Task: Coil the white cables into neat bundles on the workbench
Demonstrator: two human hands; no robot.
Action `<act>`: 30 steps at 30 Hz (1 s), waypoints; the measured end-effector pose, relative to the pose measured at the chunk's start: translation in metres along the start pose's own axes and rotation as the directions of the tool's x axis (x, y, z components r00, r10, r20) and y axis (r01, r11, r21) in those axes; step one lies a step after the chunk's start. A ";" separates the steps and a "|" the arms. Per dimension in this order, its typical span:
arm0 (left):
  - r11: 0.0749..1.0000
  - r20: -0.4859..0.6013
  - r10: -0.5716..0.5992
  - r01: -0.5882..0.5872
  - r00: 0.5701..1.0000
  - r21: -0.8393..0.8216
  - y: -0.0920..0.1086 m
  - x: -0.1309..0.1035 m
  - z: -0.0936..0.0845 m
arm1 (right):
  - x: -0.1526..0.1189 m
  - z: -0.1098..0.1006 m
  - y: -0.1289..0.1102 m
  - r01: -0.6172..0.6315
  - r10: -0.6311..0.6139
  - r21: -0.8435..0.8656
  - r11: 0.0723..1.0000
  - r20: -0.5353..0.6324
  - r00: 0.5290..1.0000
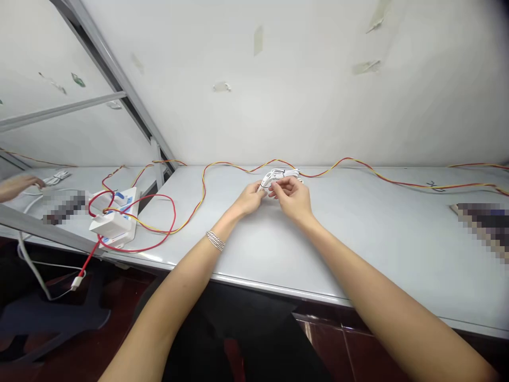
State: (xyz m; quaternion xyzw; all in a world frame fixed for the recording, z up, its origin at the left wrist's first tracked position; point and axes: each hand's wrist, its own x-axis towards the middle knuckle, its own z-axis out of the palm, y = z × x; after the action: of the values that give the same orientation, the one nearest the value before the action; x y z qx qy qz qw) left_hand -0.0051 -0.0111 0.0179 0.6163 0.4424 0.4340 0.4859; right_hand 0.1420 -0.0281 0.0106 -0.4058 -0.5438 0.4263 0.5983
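Note:
A coiled bundle of white cable (279,174) lies at the back of the grey table, below the wall. My left hand (250,199) is closed on its near left end. At the same end my right hand (293,197) has its thumb and fingertips pinched together on a thin black tie (263,186), which loops round the cable. A second dark band crosses the bundle farther right. The fingers partly hide the cable's lower side.
Red and yellow twisted wires (222,163) run along the table's back edge. To the left stands a white power strip (119,217) with plugs and a looped red cable. Small black ties (436,187) lie at the right. Another person's hand (19,185) shows far left.

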 end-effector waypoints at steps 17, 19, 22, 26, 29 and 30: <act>0.993 -0.043 0.002 -0.007 0.999 -0.114 0.004 -0.001 -0.002 | -0.002 0.002 0.000 0.041 -0.040 0.025 0.999 -0.029 0.999; 0.993 -0.042 0.001 -0.006 0.999 -0.121 0.005 -0.001 -0.001 | -0.003 0.002 0.000 0.067 -0.066 0.014 0.998 -0.037 0.997; 0.990 -0.040 0.014 -0.019 0.999 -0.140 0.005 -0.002 -0.001 | -0.003 0.002 -0.001 0.088 -0.088 -0.007 0.996 -0.055 0.995; 0.972 0.016 0.049 -0.044 0.999 -0.232 0.004 -0.002 -0.002 | -0.003 0.002 -0.002 0.093 -0.092 0.017 0.995 -0.060 0.994; 0.953 0.080 0.061 -0.035 0.995 -0.302 0.003 -0.003 -0.004 | -0.002 0.002 -0.002 0.073 -0.073 0.002 0.997 -0.065 0.995; 0.948 0.088 0.059 -0.028 0.994 -0.317 0.003 -0.003 -0.005 | -0.002 0.001 -0.002 0.065 -0.066 -0.014 0.998 -0.069 0.995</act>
State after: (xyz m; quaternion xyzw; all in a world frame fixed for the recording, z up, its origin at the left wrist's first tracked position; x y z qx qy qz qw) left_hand -0.0102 -0.0131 0.0216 0.5607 0.3296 0.4795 0.5891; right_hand 0.1410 -0.0303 0.0124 -0.4055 -0.5382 0.3890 0.6282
